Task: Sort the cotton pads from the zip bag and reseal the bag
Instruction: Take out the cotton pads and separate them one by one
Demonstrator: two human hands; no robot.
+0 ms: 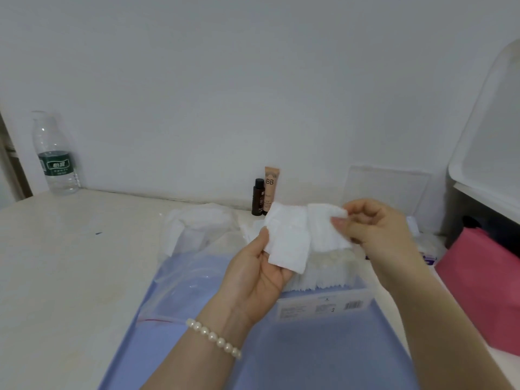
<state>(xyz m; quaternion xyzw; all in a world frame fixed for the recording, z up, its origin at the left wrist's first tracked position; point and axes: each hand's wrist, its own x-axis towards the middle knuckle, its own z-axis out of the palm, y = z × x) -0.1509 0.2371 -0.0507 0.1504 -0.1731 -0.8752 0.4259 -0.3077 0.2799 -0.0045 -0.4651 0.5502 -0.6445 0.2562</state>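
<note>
My left hand (259,274) holds a small stack of white cotton pads (289,240), thumb on top. My right hand (374,229) pinches one ridged pad (326,229) at its right edge, and that pad overlaps the stack. A clear zip bag (183,288) with a red seal line lies flat on the blue mat (309,356) to the left of my left wrist. Beneath my hands a clear pack of cotton pads (329,277) with a barcode label lies on the mat. More white pads in clear plastic (194,226) lie behind the zip bag.
A water bottle (56,156) stands at the far left by the wall. A small dark bottle (257,197) and a BB cream tube (271,187) stand at the back centre. A clear box (388,187), a white bin (489,153) and a pink sheet (484,280) sit on the right.
</note>
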